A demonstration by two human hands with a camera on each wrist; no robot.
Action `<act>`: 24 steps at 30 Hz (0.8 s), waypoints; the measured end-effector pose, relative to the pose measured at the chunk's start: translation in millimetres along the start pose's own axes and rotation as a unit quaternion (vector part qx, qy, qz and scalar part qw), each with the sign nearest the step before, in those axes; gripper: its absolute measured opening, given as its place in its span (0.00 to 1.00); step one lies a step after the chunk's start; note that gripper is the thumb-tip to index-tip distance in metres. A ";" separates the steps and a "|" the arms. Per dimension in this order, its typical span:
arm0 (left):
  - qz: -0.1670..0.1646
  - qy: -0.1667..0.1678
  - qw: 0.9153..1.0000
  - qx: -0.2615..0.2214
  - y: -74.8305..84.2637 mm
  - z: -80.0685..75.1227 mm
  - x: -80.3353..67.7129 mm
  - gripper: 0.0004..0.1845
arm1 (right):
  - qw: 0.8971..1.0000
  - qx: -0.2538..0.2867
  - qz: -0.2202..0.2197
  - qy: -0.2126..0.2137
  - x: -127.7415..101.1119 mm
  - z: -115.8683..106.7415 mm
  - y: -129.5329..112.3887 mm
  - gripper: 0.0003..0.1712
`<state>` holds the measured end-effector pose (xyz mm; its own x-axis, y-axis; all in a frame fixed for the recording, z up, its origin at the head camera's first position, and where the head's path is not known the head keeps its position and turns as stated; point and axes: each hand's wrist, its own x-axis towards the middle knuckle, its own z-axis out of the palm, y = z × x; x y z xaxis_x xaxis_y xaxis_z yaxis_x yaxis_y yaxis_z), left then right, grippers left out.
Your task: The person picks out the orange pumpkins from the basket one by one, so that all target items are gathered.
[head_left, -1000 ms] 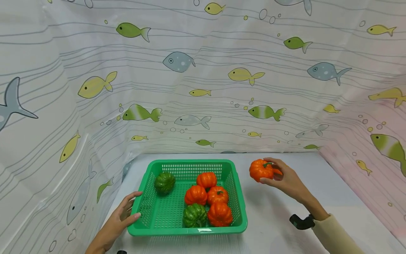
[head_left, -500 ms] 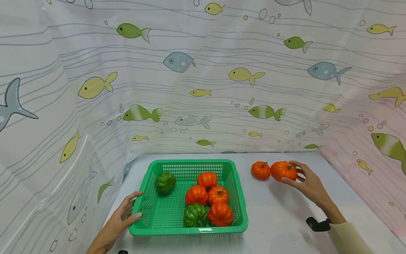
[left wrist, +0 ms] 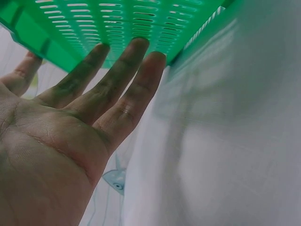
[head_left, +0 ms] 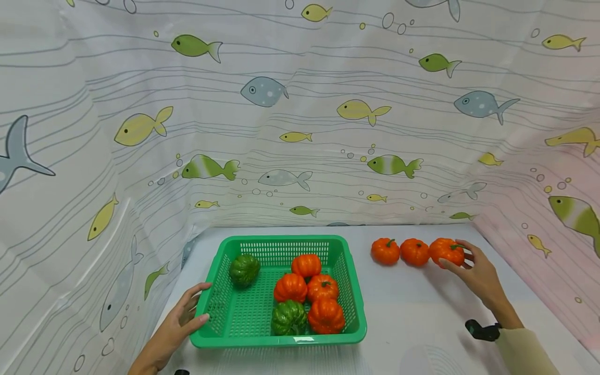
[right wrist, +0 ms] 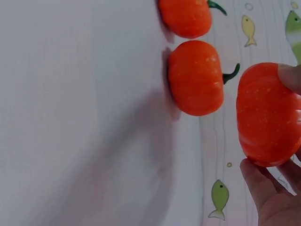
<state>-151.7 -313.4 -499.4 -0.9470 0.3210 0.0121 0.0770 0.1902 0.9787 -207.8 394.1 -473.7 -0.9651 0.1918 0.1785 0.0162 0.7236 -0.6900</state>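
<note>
Pumpkin (head_left: 444,251) farther right, stem (head_left: 457,246) rightward, length sideways

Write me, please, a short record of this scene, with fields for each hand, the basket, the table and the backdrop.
Right hand: grips an orange pumpkin
Left hand: touches the left side of the green basket
Basket contents: two green pumpkins, four orange pumpkins
White table: two loose orange pumpkins side by side, right of the basket
Backdrop: fish-patterned sheet
</note>
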 end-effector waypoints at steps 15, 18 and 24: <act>0.003 0.003 1.000 0.007 -0.8 -0.6 -0.1 0.32 | 0.998 -0.005 0.056 0.023 27.2 11.1 28.7 0.55; 0.000 0.004 1.000 0.008 -1.5 -0.6 0.4 0.32 | 0.997 -0.010 0.070 0.017 32.5 15.5 33.4 0.56; 0.001 0.007 1.000 0.005 -3.1 0.1 0.7 0.32 | 0.995 -0.013 0.104 -0.003 40.2 23.6 40.9 0.57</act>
<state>-152.6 -313.7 -502.5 -0.9509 0.3090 0.0164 0.0817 0.1994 0.9765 -252.2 415.8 -511.3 -0.9418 0.3349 0.0305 0.2215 0.6860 -0.6930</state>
